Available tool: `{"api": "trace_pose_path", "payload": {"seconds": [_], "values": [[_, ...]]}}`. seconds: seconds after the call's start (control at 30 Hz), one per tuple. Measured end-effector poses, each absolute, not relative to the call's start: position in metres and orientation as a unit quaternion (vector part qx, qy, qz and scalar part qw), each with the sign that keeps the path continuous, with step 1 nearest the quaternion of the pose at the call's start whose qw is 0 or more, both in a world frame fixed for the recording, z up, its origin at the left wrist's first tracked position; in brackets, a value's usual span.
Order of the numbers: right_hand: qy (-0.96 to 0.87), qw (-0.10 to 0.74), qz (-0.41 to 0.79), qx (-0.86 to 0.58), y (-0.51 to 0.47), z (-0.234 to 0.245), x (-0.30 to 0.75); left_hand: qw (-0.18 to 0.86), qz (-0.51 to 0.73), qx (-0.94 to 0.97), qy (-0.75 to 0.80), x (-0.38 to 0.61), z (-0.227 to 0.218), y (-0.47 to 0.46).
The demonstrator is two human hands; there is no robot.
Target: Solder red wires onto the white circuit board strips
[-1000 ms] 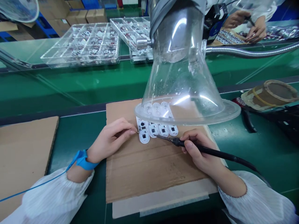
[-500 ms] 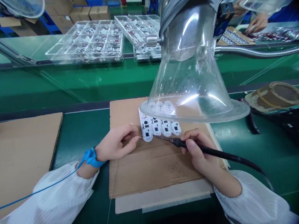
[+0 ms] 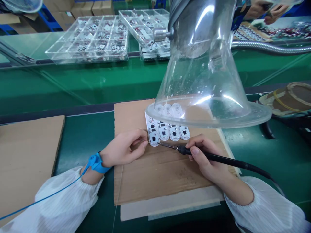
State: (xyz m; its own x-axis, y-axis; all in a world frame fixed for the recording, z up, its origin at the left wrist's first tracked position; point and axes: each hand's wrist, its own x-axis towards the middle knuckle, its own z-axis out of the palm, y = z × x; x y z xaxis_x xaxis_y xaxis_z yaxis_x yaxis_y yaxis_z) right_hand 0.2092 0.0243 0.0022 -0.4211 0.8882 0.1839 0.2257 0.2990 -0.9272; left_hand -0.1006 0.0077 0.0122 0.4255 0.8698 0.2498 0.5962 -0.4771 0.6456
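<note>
A row of small white circuit boards (image 3: 167,131) lies on a cardboard sheet (image 3: 155,171), partly under a clear funnel-shaped fume hood (image 3: 206,74). My right hand (image 3: 206,158) is closed round a black soldering iron (image 3: 218,158), whose tip touches the lower edge of the leftmost board. My left hand (image 3: 125,149) pinches a thin solder wire (image 3: 144,141), its end right at that same board. A blue wrist strap (image 3: 96,162) with a cord sits on my left wrist.
Clear compartment trays (image 3: 89,40) with small parts stand beyond a green conveyor belt (image 3: 97,84). Another cardboard sheet (image 3: 26,152) lies at the left. A tape roll (image 3: 289,97) and dark tools sit at the right. Another person's hands (image 3: 264,11) work at the far right.
The iron's tip has slid left to the leftmost board's lower edge, meeting the solder wire there. My view has shifted slightly.
</note>
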Motion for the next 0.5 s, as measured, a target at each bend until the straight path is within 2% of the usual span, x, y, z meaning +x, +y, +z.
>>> {"api": "trace_pose_path", "payload": {"seconds": [0.2, 0.5], "values": [[-0.702, 0.389, 0.454, -0.387, 0.0228, 0.0011, 0.2108, 0.239, 0.296, 0.807, 0.453, -0.1012, 0.0116, 0.0067], [-0.723, 0.368, 0.444, -0.381, 0.0252, 0.0038, 0.2075, 0.237, 0.301, 0.802, 0.458, -0.1021, 0.0140, 0.0069]]}}
